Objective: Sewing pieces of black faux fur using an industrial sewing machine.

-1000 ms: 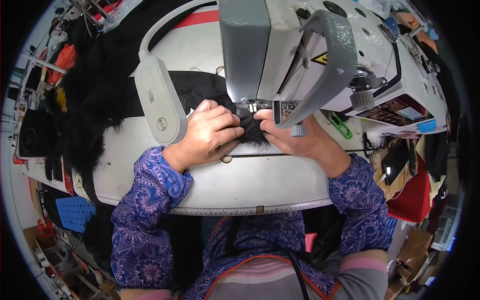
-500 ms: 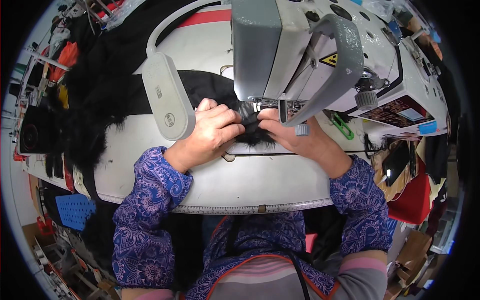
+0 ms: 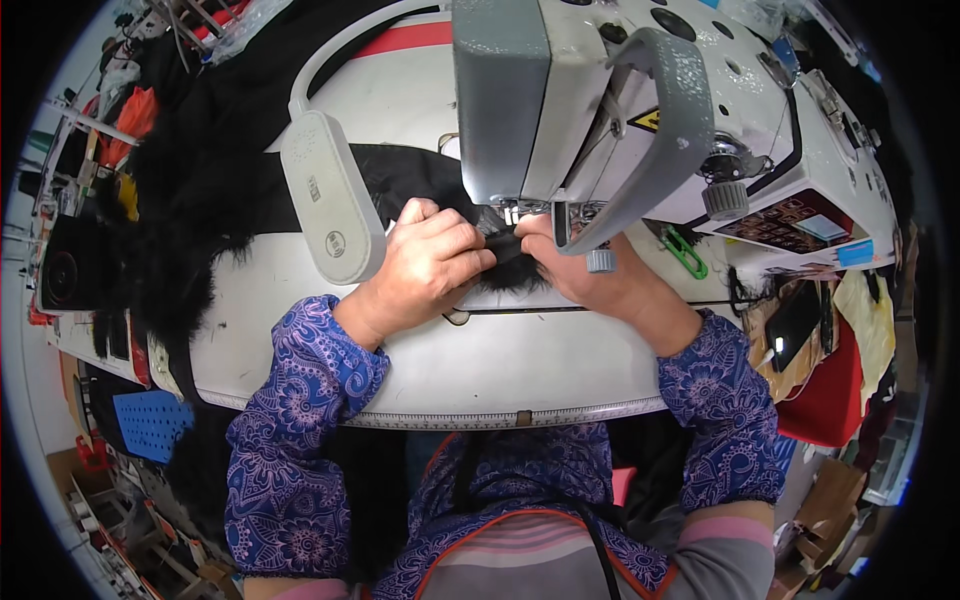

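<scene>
At the needle area of a grey-white sewing machine, both hands hold a piece of black fabric with a furry edge. My left hand lies to the left of the presser foot, its fingers curled and pressed down on the cloth. Close by on the right, my right hand pinches the fabric just below the foot. Part of that hand is behind the machine's grey curved guard. The fingertips cover much of the cloth's edge.
A white lamp head on a bent neck hangs beside my left hand. Black furry cloth piles up at the left. Green thread snips lie right of my right hand. A ruler strip runs along the table's front edge.
My left hand has shifted slightly to the right, toward my right hand. The view has moved a little, so the machine appears further left. Both hands keep their hold on the fabric.
</scene>
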Action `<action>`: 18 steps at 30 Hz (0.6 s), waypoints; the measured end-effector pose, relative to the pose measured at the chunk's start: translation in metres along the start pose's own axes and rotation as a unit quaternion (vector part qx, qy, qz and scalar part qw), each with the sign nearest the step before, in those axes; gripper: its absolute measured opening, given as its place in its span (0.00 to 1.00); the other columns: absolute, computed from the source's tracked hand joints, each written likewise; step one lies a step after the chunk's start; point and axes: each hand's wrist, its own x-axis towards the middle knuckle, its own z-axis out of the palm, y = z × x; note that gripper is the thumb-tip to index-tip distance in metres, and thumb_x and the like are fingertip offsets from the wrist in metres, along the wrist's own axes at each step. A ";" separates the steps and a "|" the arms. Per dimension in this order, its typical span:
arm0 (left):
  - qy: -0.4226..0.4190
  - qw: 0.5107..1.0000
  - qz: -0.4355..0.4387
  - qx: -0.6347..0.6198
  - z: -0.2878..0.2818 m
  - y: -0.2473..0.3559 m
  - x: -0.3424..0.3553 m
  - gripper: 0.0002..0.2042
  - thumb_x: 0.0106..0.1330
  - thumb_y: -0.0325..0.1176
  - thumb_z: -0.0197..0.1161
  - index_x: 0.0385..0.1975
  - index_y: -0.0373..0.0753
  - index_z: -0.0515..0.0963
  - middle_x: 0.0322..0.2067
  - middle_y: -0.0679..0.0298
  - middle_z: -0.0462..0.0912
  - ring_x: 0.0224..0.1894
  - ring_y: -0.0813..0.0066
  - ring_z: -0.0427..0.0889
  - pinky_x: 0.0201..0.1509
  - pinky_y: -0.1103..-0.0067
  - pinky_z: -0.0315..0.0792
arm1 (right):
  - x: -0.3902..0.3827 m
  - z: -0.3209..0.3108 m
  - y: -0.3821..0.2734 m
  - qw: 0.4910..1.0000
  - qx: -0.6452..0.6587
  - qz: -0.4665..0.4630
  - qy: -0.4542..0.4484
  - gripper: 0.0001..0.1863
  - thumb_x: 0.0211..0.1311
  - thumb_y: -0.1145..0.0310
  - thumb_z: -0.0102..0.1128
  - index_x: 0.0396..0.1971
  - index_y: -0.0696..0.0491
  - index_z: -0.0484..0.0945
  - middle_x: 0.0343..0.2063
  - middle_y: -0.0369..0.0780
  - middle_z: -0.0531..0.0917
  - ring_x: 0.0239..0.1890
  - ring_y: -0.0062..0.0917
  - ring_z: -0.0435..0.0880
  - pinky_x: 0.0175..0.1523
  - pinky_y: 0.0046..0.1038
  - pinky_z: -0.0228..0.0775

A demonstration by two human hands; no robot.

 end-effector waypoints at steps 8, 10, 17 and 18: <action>-0.019 1.000 -0.009 -0.001 0.001 0.002 -0.003 0.09 0.46 0.28 0.65 0.30 0.41 0.82 0.29 0.70 0.78 0.30 0.76 0.76 0.36 0.75 0.63 | -0.003 -0.003 -0.003 0.999 -0.014 -0.004 -0.041 0.05 0.56 0.74 0.62 0.32 0.55 0.78 0.26 0.39 0.77 0.30 0.33 0.81 0.30 0.33 0.74; -0.035 0.999 -0.024 -0.020 -0.001 0.001 -0.006 0.10 0.45 0.27 0.67 0.30 0.41 0.83 0.29 0.70 0.78 0.30 0.76 0.76 0.36 0.75 0.63 | -0.004 -0.001 -0.003 0.998 -0.029 0.016 -0.055 0.06 0.55 0.74 0.62 0.34 0.54 0.78 0.28 0.39 0.77 0.31 0.32 0.81 0.31 0.33 0.74; -0.053 0.998 0.022 -0.035 -0.006 -0.002 -0.008 0.12 0.44 0.28 0.69 0.32 0.42 0.84 0.38 0.69 0.85 0.32 0.75 0.77 0.38 0.75 0.65 | -0.007 -0.009 -0.002 0.996 -0.023 0.003 -0.085 0.09 0.54 0.73 0.62 0.37 0.52 0.79 0.34 0.37 0.81 0.34 0.33 0.82 0.35 0.34 0.76; -0.059 0.997 0.020 -0.035 -0.008 -0.002 -0.007 0.12 0.45 0.28 0.70 0.33 0.42 0.84 0.40 0.69 0.85 0.34 0.74 0.78 0.39 0.75 0.66 | -0.008 -0.010 -0.001 0.995 -0.022 0.001 -0.097 0.10 0.54 0.72 0.62 0.38 0.51 0.79 0.34 0.36 0.81 0.34 0.33 0.83 0.35 0.34 0.76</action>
